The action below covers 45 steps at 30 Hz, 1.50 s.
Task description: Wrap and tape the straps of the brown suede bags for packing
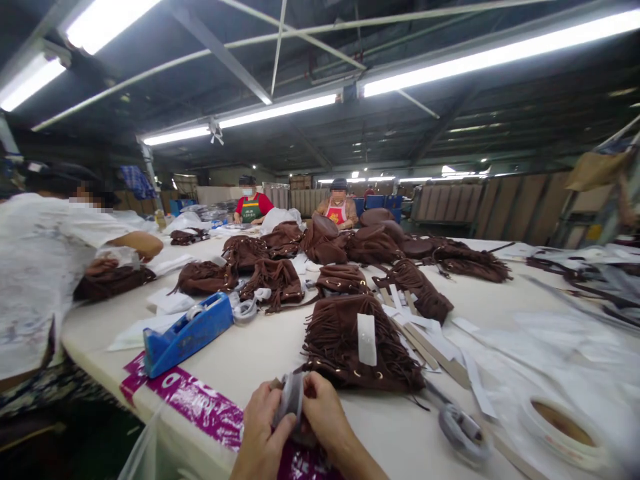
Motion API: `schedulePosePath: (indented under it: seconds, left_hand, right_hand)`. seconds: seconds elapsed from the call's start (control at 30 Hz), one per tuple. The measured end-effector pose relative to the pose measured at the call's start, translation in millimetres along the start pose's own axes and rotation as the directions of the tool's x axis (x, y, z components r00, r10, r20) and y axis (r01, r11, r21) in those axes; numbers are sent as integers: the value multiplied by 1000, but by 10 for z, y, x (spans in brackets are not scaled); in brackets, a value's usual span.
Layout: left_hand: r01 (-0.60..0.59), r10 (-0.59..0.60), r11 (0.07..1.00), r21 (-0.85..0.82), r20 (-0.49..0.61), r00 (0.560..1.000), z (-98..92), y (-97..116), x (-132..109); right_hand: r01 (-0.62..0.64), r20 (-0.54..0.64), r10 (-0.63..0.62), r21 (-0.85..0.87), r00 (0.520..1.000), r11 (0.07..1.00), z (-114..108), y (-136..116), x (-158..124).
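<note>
My left hand point(267, 423) grips a bundle in thin grey wrapping point(290, 400), its thumb pressed on the near side. From the other side my right hand point(323, 413) pinches the same bundle, fingers curled at its upper edge. What is inside the wrapping I cannot make out. Just beyond both hands lies a brown fringed bag point(335, 333) with gold eyelets along its near edge. A white slip point(367, 340) rests on the bag. To its right, a similar grey-wrapped coil point(463, 433) lies on the table.
A blue tape dispenser point(187, 337) stands left, beside purple printed plastic point(200, 407). A tape roll point(563, 430) lies at right, near card strips point(435, 353). Several brown bags point(270, 283) are heaped mid-table. Co-workers sit at the far side; another person point(35, 267) works at left.
</note>
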<state>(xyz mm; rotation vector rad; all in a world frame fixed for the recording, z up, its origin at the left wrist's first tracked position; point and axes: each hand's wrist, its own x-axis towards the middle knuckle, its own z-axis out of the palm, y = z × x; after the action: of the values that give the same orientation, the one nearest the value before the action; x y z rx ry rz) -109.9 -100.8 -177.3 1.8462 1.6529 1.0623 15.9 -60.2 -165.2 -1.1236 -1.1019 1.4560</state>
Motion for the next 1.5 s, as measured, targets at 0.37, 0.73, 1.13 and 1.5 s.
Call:
schedulePosePath:
  seconds: [0.37,0.73,1.13,1.5]
  left_hand:
    - [-49,18,993,104,282,959,-453,307,203]
    - [-9,-30,979,203,190,981,-274,371,199]
    - [-127,41,961,245,327,944,-453,566,239]
    - [-114,63,979,171,278,958,-286,444,125]
  right_hand:
    - [-101,251,145,-182,957,978,-531,-152,-272]
    - [57,308,-27,-86,951,995,-415,-180,-274]
    - [586,521,-352,-398,778,706,-595,-340,-324]
    - [738,653,-371,-473,661,482,-386,-529,-21]
